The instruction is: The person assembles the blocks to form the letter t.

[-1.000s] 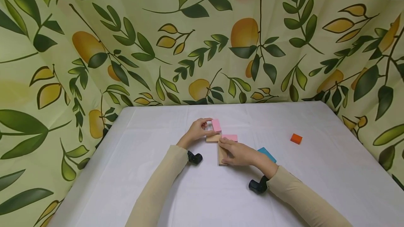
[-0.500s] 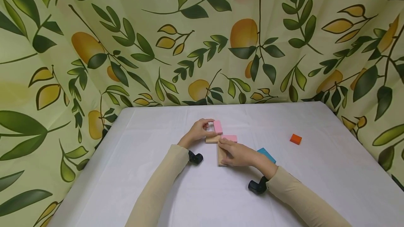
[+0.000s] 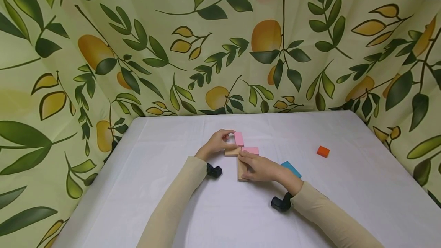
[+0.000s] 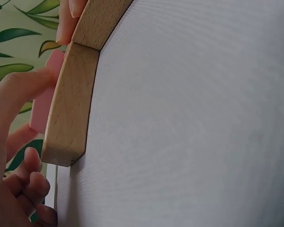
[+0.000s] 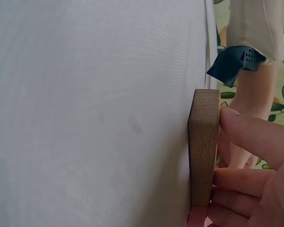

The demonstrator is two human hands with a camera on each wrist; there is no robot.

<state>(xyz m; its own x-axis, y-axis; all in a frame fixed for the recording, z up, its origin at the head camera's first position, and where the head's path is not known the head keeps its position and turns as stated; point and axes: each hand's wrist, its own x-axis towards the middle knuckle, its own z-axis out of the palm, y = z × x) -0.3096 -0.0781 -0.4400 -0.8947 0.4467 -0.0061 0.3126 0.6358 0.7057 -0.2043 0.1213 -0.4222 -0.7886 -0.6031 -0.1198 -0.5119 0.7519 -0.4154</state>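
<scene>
My left hand (image 3: 216,142) pinches a pink block (image 3: 238,139) between thumb and index finger, its other fingers loosely curled. That block is at the far edge of a wooden block (image 3: 231,152); whether it rests on it or stands behind it I cannot tell. A second wooden block (image 3: 242,173) meets the first at a corner and points toward me. On its top rest the thumb and fingertips of my right hand (image 3: 258,167), as the right wrist view also shows. Another pink block (image 3: 251,150) lies beside the corner, partly hidden by the right hand.
A blue block (image 3: 291,169) lies behind the right wrist, partly covered by it. Farther right on the white-covered table (image 3: 344,202) is an orange block (image 3: 323,151). A leaf-patterned curtain (image 3: 220,49) hangs behind the table. Both wrists carry black cameras (image 3: 281,203).
The pink block in my left hand has shifted slightly right and turned a little straighter. My right hand and the wooden blocks have stayed in place.
</scene>
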